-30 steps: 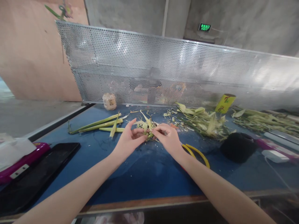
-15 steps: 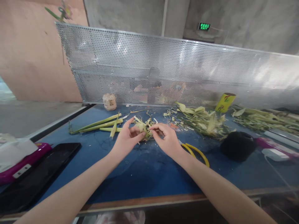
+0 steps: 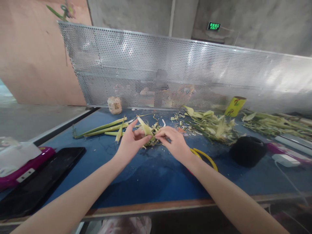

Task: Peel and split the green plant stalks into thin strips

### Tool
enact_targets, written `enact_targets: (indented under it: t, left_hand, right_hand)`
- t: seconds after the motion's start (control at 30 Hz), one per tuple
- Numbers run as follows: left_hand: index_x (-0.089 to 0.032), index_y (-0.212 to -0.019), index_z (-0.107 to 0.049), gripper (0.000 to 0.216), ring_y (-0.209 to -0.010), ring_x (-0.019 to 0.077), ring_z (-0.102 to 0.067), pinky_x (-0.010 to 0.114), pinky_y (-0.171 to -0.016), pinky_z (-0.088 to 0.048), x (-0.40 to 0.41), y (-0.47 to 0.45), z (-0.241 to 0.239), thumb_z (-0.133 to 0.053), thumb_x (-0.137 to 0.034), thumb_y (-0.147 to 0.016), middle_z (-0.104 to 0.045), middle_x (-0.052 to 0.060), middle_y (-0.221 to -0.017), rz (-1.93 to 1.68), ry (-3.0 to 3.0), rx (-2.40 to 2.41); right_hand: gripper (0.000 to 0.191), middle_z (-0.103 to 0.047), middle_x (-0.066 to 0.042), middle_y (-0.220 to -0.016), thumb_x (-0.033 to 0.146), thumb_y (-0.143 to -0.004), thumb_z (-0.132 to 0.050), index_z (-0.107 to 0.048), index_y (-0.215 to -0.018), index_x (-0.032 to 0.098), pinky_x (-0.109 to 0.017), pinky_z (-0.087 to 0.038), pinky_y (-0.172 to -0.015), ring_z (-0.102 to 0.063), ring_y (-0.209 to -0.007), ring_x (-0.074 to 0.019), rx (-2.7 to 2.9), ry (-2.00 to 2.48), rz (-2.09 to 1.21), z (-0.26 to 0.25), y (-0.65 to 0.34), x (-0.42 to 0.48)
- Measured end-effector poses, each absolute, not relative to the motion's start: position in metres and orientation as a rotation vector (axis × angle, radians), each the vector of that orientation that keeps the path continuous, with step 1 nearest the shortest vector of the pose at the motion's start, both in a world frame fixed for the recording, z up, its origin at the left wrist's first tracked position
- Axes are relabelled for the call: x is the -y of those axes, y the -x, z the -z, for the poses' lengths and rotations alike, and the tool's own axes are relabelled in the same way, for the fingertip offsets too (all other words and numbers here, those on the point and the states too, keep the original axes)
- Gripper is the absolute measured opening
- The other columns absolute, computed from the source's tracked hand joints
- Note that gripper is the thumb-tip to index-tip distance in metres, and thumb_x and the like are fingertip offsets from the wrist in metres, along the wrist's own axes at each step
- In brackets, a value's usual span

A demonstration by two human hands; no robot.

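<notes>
The pale green leaf point(image 3: 144, 126) is at the middle of the table point(image 3: 151, 185), between the two hands and just above a litter of plant scraps point(image 3: 158, 126), its narrow tip pointing up and away from the person. The left hand point(image 3: 136, 136) holds it in a narrow pinch, thumb on the near side, with the forefinger raised and apart. The right hand point(image 3: 168, 136) is also narrow, thumb and fingertips drawn close together right beside the leaf's lower end; whether a small shred is caught between them is too small to tell. The leaf looks very light and fairly soft, likely springy along its length but easy to split or crease across, and perhaps a little slick if its skin is moist. A light pinch low on the broad part seems the best hold — the thin tip would probably bend or tear if it took the load. Any pull should go gently and along the grain, with the other hand bracing close by. The long stalks point(image 3: 104, 127) lying to the left look stiffer and would bear a firmer grip around the middle — the loose leaf pile point(image 3: 212, 126) to the right would likely tangle.
</notes>
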State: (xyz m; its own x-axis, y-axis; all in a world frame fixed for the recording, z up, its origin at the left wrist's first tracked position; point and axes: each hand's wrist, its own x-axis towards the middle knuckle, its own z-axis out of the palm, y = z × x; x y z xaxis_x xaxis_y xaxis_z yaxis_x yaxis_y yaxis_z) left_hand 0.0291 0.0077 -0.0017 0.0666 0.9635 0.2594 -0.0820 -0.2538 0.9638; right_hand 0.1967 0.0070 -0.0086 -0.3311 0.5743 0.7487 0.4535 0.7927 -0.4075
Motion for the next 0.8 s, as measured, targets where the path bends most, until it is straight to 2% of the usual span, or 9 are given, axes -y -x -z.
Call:
enact_targets:
  t: [0.2, 0.3, 0.37, 0.47, 0.63, 0.73, 0.8]
  left_hand:
    - [-0.014, -0.127, -0.027, 0.085, -0.061, 0.0096, -0.053, 0.027, -0.068, -0.044, -0.009, -0.028, 0.002, -0.072, -0.020, -0.055, -0.055, -0.006, -0.065, -1.370, -1.352, -0.986]
    - [-0.012, -0.130, -0.023, 0.089, -0.063, 0.0098, -0.055, 0.028, -0.071, -0.044, -0.007, -0.029, 0.000, -0.071, -0.017, -0.055, -0.057, -0.005, -0.067, -1.366, -1.393, -0.951]
    - [-0.012, -0.131, -0.019, 0.090, -0.064, 0.0106, -0.056, 0.028, -0.069, -0.045, -0.006, -0.028, 0.000, -0.070, -0.016, -0.056, -0.059, -0.003, -0.069, -1.342, -1.446, -0.932]
    - [-0.013, -0.133, -0.017, 0.091, -0.062, 0.0107, -0.056, 0.027, -0.065, -0.046, -0.005, -0.027, -0.001, -0.068, -0.016, -0.058, -0.060, -0.002, -0.070, -1.317, -1.518, -0.947]
    - [-0.014, -0.135, -0.016, 0.092, -0.062, 0.0124, -0.058, 0.028, -0.064, -0.048, -0.008, -0.025, 0.002, -0.067, -0.017, -0.058, -0.061, -0.001, -0.069, -1.335, -1.568, -1.001]
    - [-0.015, -0.136, -0.014, 0.096, -0.064, 0.0143, -0.060, 0.031, -0.067, -0.049, -0.011, -0.024, 0.004, -0.067, -0.014, -0.056, -0.062, -0.001, -0.069, -1.361, -1.547, -1.025]
    - [-0.015, -0.137, -0.012, 0.099, -0.067, 0.0158, -0.061, 0.032, -0.070, -0.049, -0.012, -0.024, 0.005, -0.068, -0.012, -0.055, -0.062, 0.001, -0.071, -1.373, -1.528, -1.029]
  right_hand:
    - [0.009, -0.058, -0.006, -0.092, 0.014, -0.078, -0.051, -0.055, -0.072, 0.019, -0.031, -0.043, -0.083, -0.055, -0.089, -0.0141, 2.094, 0.676, -0.103, 0.003, -0.203, -0.005]
    - [0.010, -0.058, -0.006, -0.095, 0.016, -0.078, -0.050, -0.055, -0.070, 0.019, -0.031, -0.044, -0.083, -0.056, -0.090, -0.0145, 2.096, 0.707, -0.196, 0.003, -0.205, -0.006]
    - [0.009, -0.059, -0.005, -0.091, 0.018, -0.080, -0.047, -0.056, -0.082, 0.020, -0.030, -0.046, -0.080, -0.057, -0.087, -0.0136, 2.062, 0.793, -0.330, 0.005, -0.205, -0.008]
    - [0.026, -0.060, -0.003, -0.082, 0.018, -0.080, -0.048, -0.051, -0.105, 0.022, -0.030, -0.048, -0.075, -0.058, -0.077, -0.0125, 2.076, 0.928, -0.409, 0.007, -0.205, -0.013]
    - [0.009, -0.060, -0.005, -0.083, 0.019, -0.079, -0.052, -0.060, -0.082, 0.019, -0.034, -0.042, -0.078, -0.052, -0.083, -0.0171, 2.258, 0.931, 0.003, 0.004, -0.206, -0.012]
    - [0.009, -0.059, -0.006, -0.084, 0.022, -0.080, -0.052, -0.061, -0.079, 0.021, -0.038, -0.036, -0.081, -0.047, -0.085, -0.0193, 2.259, 0.930, 0.215, 0.001, -0.205, -0.006]
    - [0.008, -0.059, -0.005, -0.084, 0.024, -0.079, -0.053, -0.061, -0.077, 0.022, -0.038, -0.034, -0.081, -0.046, -0.087, -0.0200, 2.233, 0.959, 0.219, 0.000, -0.203, -0.002]
